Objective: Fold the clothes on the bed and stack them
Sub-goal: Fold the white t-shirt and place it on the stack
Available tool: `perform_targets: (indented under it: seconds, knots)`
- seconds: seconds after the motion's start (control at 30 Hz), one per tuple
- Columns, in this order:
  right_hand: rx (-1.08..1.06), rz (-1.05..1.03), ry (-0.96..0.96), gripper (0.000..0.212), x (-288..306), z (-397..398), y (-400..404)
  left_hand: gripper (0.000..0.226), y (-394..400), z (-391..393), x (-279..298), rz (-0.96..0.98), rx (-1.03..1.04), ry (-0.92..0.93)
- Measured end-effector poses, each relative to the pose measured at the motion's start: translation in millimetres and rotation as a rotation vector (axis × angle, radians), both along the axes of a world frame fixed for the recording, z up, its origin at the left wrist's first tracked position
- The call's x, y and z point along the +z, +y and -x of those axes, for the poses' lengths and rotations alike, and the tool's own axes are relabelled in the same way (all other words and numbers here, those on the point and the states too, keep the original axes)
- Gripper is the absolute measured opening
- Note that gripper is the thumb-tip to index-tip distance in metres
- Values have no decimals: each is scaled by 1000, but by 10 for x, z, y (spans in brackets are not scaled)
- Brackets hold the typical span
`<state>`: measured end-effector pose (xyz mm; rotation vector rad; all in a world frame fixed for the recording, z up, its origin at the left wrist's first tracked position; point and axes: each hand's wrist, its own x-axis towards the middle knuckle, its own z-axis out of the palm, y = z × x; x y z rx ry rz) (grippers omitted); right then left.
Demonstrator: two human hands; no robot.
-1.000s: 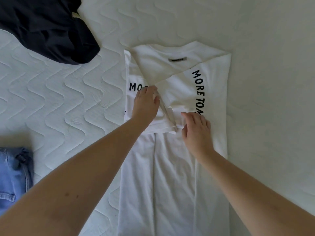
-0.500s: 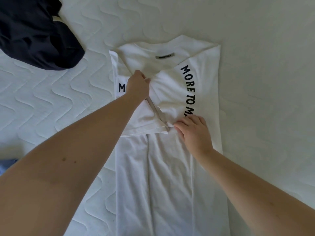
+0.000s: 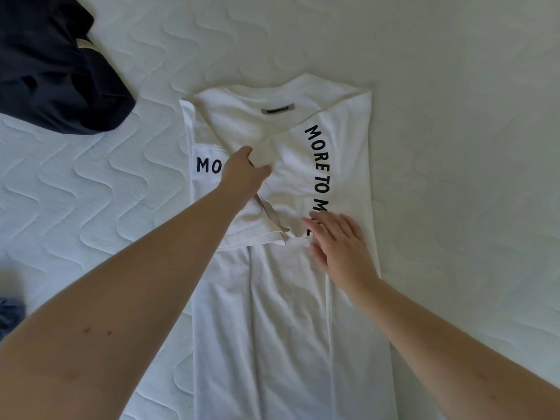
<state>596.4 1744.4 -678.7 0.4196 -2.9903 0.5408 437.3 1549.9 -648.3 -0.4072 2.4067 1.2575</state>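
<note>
A white T-shirt [image 3: 285, 313] with black lettering lies flat on the bed, both sides folded in toward the middle and the sleeves laid across the chest. My left hand [image 3: 244, 174] rests on the folded left sleeve, its fingers lying over the fabric near the lettering. My right hand [image 3: 341, 242] lies flat with straight fingers on the right sleeve's hem, pressing it down.
A crumpled dark navy garment [image 3: 51, 65] lies at the top left of the white quilted mattress [image 3: 454, 147]. A bit of blue denim [image 3: 9, 313] shows at the left edge.
My left hand slid up along the left sleeve toward the collar. My right hand flattened and shifted slightly right over the sleeve hem. The camera view moved.
</note>
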Motion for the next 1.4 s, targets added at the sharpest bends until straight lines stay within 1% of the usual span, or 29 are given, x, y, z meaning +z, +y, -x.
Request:
perform_targets:
  seconds: [0.07,0.13,0.2,0.23,0.27,0.3,0.4,0.43,0.47,0.5,0.53,0.57,0.63,0.7,0.77,0.8,0.87,0.93,1.0,1.1,1.13,1.2,1.23,1.27,1.3,1.33,1.37,1.4]
  knots:
    - [-137,-14,-98,52,31,10,62,16,68,-68,57,77,-62,135]
    - [-246,32,-231,54,41,16,148,22,165,-164,130,146,-152,240]
    - [-252,102,-347,51,14,32,230,32,288,-285,220,203,-268,322]
    - [-238,152,-374,50,2,43,267,36,358,-351,261,232,-334,348]
    - [-244,243,-398,48,-12,58,298,39,433,-418,294,257,-406,363]
    - [-296,401,-429,45,-3,81,316,42,514,-488,316,276,-483,372]
    - [-592,1085,-530,36,113,207,362,42,747,-700,308,309,-694,412]
    - [-658,1254,-554,35,151,269,391,40,812,-760,278,317,-747,425]
    - [-714,1363,-576,36,181,324,433,39,870,-820,240,333,-804,430]
    - [-762,1425,-591,37,203,370,474,37,918,-874,200,357,-864,434]
    - [-791,1432,-602,37,225,410,506,36,956,-917,153,391,-919,439]
    - [-799,1397,-606,33,243,435,527,35,980,-947,109,415,-955,437]
    - [-818,1208,-598,21,220,450,542,36,985,-988,48,375,-956,417]
    - [-818,993,-581,30,189,455,546,43,931,-1031,21,328,-968,470]
    - [-777,805,-560,40,182,457,554,52,820,-1069,-3,417,-919,568]
    - [-755,731,-558,42,186,445,557,57,758,-1080,-13,477,-860,574]
    - [-738,637,-561,43,188,374,555,65,646,-1097,-39,553,-755,515]
    - [-746,642,-575,41,168,255,540,67,575,-1117,-75,531,-688,394]
    - [-810,776,-612,33,163,166,512,61,538,-1131,-98,450,-631,312]
    - [-941,1037,-586,16,216,136,511,49,540,-1162,-50,323,-544,328]
    - [-955,1073,-562,14,226,133,522,47,541,-1173,-23,289,-516,353]
    - [-927,1061,-549,15,230,101,539,42,522,-1206,11,249,-456,399]
    - [-895,1010,-554,16,221,72,539,37,502,-1227,17,251,-436,408]
    - [-852,900,-552,17,200,40,542,33,479,-1244,11,261,-429,397]
    - [-804,747,-539,18,179,6,549,29,451,-1253,-4,275,-434,361]
    - [-767,597,-517,20,160,-26,557,28,425,-1261,-23,292,-450,317]
    - [-747,494,-493,23,143,-53,570,29,400,-1271,-45,316,-475,291]
    - [-745,442,-480,27,134,-75,582,30,381,-1283,-60,356,-511,295]
